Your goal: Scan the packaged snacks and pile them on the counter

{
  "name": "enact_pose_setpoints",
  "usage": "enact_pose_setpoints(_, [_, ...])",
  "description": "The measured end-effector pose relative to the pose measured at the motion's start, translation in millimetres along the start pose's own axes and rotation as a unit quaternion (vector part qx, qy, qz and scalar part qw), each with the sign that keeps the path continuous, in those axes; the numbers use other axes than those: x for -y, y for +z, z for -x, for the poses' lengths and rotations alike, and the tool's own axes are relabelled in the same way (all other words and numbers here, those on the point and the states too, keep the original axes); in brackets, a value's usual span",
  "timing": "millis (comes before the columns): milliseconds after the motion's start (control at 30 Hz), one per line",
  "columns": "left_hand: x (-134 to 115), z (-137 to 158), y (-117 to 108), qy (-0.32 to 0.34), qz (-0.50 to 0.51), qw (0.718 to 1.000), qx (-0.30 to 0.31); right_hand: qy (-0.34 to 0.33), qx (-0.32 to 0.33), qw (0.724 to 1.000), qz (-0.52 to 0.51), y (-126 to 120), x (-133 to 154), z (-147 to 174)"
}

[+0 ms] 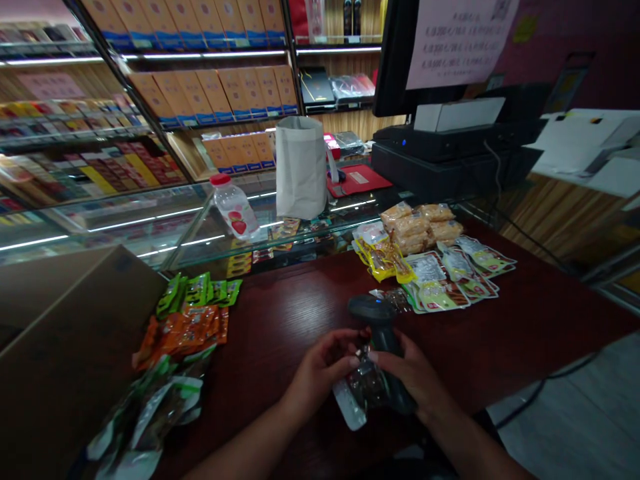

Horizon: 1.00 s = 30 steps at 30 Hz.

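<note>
Low over the dark red counter, my left hand [323, 367] pinches the upper edge of a clear snack packet [367, 383] with dark contents. My right hand [407, 367] holds a black barcode scanner [384, 330], and its thumb presses on the same packet. The scanner's head points to the left and shows a small blue light. A white strip hangs at the packet's lower left side. Just beyond the scanner lies another clear packet [395, 298] with dark contents. Some of my right fingers are hidden behind the scanner.
Green packets [200, 291], orange packets [187, 330] and white-green packets [167, 407] lie beside a cardboard box [75, 347]. Yellow packets [383, 257], bagged bread-like snacks [423, 227] and flat pouches [440, 283] lie to the right. A bottle [235, 210] and paper bag [300, 170] stand on glass; a monitor [397, 60] rises behind.
</note>
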<state>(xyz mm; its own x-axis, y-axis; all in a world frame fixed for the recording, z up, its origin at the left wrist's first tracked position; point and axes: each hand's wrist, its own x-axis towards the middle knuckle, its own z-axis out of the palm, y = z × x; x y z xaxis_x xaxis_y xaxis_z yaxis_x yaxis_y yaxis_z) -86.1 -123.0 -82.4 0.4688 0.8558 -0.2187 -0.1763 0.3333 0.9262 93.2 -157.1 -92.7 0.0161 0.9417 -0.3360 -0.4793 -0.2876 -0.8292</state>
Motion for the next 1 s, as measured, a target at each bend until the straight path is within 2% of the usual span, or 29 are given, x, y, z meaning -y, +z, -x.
enact_pose_setpoints(133, [-6, 3, -2, -0.064, 0.051, 0.994, 0.071, -0.029, -0.005, 0.999, 0.023, -1, 1, 1])
enact_pose_setpoints(233, [-7, 7, -2, -0.114, 0.039, 0.989, 0.083, -0.06, -0.008, 0.997, 0.046, -2, 7, 2])
enact_pose_setpoints(333, [-4, 10, -1, -0.125, 0.021, 0.988, 0.087, -0.089, -0.015, 0.992, 0.084, -1, 15, 3])
enact_pose_setpoints(533, [-4, 6, 0, -0.104, 0.018, 0.993, 0.045, -0.144, -0.067, 0.974, 0.163, -1, 21, 2])
enact_pose_setpoints(633, [-5, 2, -1, -0.093, -0.006, 0.996, 0.002, -0.162, -0.098, 0.963, 0.193, -2, 19, 1])
enact_pose_setpoints(767, [-5, -1, -3, -0.047, -0.026, 0.997, -0.063, -0.176, -0.136, 0.951, 0.216, -4, 19, 0])
enact_pose_setpoints(867, [-5, -1, -5, -0.012, -0.041, 0.995, -0.093, -0.181, -0.139, 0.951, 0.209, -2, 22, 1])
enact_pose_setpoints(1000, [-8, -2, -7, 0.016, -0.051, 0.992, -0.118, -0.178, -0.111, 0.961, 0.181, 1, 25, 6])
